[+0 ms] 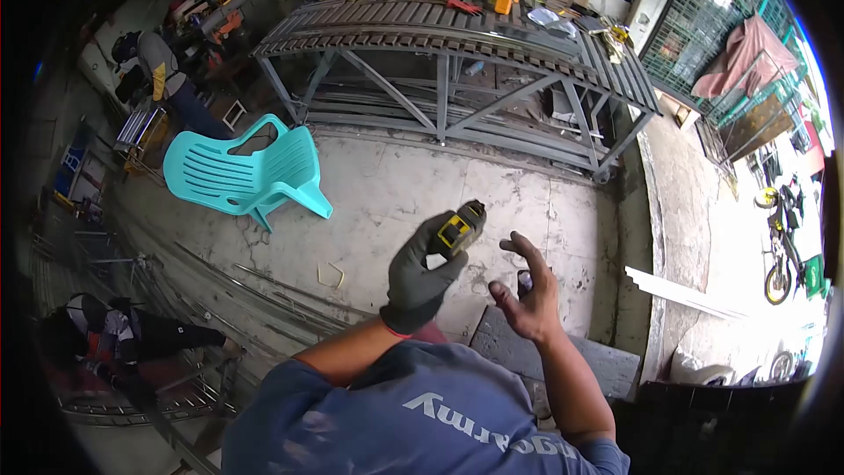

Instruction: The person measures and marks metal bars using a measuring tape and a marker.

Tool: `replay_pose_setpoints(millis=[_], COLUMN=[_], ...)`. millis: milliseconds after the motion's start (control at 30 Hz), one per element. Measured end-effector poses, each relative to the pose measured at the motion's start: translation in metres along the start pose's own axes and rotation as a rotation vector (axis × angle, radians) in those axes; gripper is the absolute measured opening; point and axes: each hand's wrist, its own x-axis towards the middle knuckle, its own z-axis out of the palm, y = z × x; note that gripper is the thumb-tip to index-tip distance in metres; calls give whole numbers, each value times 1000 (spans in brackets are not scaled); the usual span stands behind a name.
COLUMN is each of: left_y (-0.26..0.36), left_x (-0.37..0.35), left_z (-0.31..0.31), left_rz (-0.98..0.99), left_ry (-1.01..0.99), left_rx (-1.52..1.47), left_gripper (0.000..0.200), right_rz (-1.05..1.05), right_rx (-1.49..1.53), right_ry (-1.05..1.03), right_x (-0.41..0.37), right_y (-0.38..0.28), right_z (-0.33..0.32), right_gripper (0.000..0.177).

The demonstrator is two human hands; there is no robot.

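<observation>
A dark grey glove covers my left hand (422, 273), whose fingers are wrapped round a yellow and black tape measure (457, 229). To its right is my right hand (530, 299), bare, with thumb and forefinger spread apart. A small object with a pale, shiny end (525, 281) shows at the right palm, partly hidden by the fingers; I cannot make out what it is. The two hands do not touch. Below the right hand lies a grey slab (563, 352).
A turquoise plastic chair (246, 167) is at the left. Behind stands a long slatted metal workbench (440, 31) bearing tools. One person (163, 70) stands at the upper left, another (114, 334) is at the lower left near metal bars (290, 299). White strips (681, 293) are at the right.
</observation>
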Motion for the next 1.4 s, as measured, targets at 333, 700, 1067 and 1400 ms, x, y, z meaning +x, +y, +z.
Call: replay_pose_setpoints(millis=[333, 700, 1067, 1400], left_y=[-101, -140, -146, -131], left_x=[143, 194, -7, -404], left_z=[-144, -240, -441, -486], left_rz=[-304, -125, -104, 411], left_ry=[-499, -834, 258, 1440], left_rx=[-34, 112, -197, -452], left_gripper=[42, 55, 29, 15], right_rz=[138, 291, -123, -517], right_rx=[-93, -64, -541, -961], right_ry=[-315, -868, -1583, -1989], right_x=[185, 271, 350, 386], right_y=[12, -64, -106, -36], right_z=[132, 191, 342, 432], right_gripper=[60, 46, 46, 57])
